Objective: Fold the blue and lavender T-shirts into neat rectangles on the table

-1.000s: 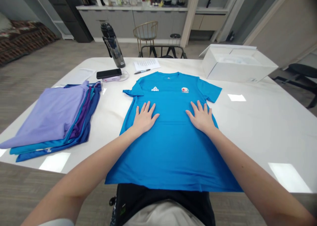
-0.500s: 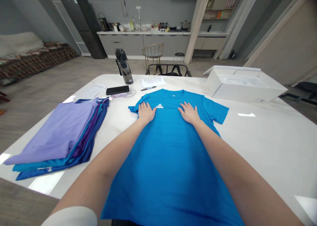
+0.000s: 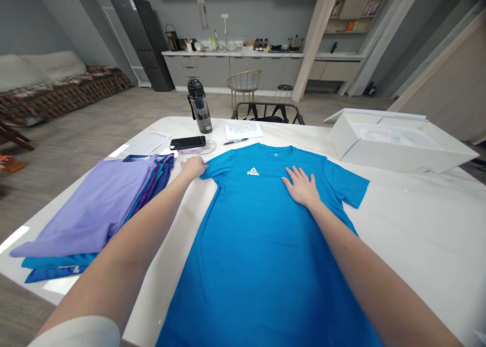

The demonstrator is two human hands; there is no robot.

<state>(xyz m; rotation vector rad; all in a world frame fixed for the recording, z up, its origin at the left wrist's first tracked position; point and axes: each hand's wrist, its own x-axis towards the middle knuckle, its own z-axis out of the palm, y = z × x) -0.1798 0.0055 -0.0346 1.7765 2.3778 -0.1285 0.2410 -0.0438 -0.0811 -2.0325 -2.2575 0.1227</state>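
Observation:
A blue T-shirt (image 3: pixel 250 235) with a white chest logo lies spread face up, its collar toward the far side of the table. At the left sleeve's hem, my left hand (image 3: pixel 194 167) is closed on the edge of the cloth, thumb toward the shirt. Flat on the shirt's chest, right of the logo, rests my right hand (image 3: pixel 302 186) with its fingers spread. To the left sits a stack of folded shirts (image 3: pixel 94 200), lilac on top, with teal, purple and dark blue layers below; my left forearm crosses in front of part of it.
Behind the stack are a black phone (image 3: pixel 188 143), a pen (image 3: pixel 236 141), a printed sheet (image 3: pixel 243 130) and an upright water bottle (image 3: pixel 200 109). An open white box (image 3: pixel 402 147) stands at the far right of the white table (image 3: pixel 417 235). A dark chair (image 3: pixel 268 115) is beyond the far edge.
My left hand has moved left from the shirt's chest to the sleeve hem and closed on it. The sleeve now lies extended outward. My right hand stays on the chest.

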